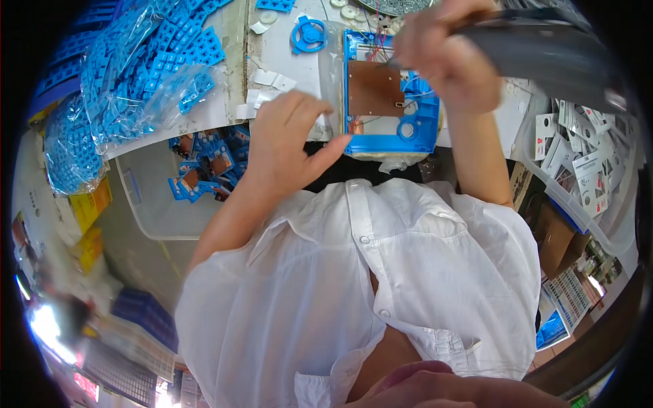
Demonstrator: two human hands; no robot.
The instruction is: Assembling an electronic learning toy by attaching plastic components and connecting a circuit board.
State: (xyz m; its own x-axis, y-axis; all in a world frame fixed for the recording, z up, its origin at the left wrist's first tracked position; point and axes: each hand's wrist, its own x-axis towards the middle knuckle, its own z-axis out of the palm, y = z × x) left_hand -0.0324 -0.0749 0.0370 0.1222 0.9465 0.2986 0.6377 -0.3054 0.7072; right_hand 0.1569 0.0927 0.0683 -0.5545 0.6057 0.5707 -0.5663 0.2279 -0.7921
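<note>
A blue plastic casing (425,139) lies open on the bench in front of me. A brown circuit board (371,88) sits inside it, with thin red and light wires around it. My left hand (289,136) rests at the casing's left side, thumb stretched out to its near left corner and fingers apart. Over the casing's far right part, my right hand (452,58) is wrapped round a dark grey power screwdriver (537,44). The thin tip of the tool points toward the board's far right corner; whether it touches is hard to tell.
Bagged blue keypad parts (129,81) pile up at the left. Below them stands a clear bin (153,217) of small blue pieces with boards. A blue ring-shaped part (308,35) lies beyond my left hand. At right, another clear bin (615,234) holds white printed cards.
</note>
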